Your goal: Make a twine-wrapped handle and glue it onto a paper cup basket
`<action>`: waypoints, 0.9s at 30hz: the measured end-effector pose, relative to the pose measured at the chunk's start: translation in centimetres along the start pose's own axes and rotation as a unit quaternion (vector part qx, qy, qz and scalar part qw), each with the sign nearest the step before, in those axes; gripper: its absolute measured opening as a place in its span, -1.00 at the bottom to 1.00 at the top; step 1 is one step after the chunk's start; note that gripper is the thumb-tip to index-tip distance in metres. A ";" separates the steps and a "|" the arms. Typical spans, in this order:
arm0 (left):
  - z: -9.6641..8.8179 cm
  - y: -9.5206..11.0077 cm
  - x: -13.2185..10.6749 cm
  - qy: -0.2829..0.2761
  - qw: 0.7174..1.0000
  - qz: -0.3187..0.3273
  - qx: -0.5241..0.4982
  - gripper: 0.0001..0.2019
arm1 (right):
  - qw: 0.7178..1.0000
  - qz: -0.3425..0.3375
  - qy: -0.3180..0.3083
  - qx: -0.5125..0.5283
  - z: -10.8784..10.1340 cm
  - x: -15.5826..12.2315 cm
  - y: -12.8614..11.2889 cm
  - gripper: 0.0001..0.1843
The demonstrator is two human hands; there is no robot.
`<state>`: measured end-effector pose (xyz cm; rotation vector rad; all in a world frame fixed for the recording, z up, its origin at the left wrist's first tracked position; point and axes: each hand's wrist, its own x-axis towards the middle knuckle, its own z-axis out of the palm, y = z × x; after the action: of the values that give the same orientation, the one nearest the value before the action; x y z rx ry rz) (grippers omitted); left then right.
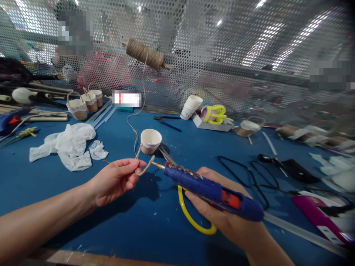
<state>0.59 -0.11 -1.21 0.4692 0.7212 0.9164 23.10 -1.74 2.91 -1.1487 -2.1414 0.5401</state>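
Observation:
My left hand (118, 181) pinches a short curved piece of jute twine (144, 168) between thumb and fingers. My right hand (222, 214) grips a blue glue gun (213, 190), whose metal nozzle points at the loose end of the twine. Just behind the twine a small paper cup (150, 141) with a twine-wrapped base stands on the blue table (133, 221). Scissors with yellow handles (191, 218) lie under the glue gun. A thin strand of twine runs up from the table to a spool (145, 54) hung on the mesh screen.
White crumpled plastic (66, 146) lies to the left. Three finished cup baskets (83, 103) stand at the back left. Stacked paper cups (191, 107), a tape roll, pliers, black cables (249, 173) and cardboard tubes lie to the right. A person sits behind the perforated mesh screen (222, 55).

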 end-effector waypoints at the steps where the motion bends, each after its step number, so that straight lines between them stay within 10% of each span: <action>1: 0.0 0.0 0.0 0.000 1.000 0.000 -0.001 -0.85 | 1.000 0.001 0.001 0.001 0.0 0.0 0.0 -0.92; 27: -0.3 -0.2 0.0 -0.013 1.000 0.005 0.003 -0.87 | 1.000 0.007 0.011 -0.008 0.1 0.0 -0.1 -0.92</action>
<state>0.48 -0.17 -1.56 0.4887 0.6994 0.9160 22.99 -1.76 2.92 -1.1727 -2.1245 0.5163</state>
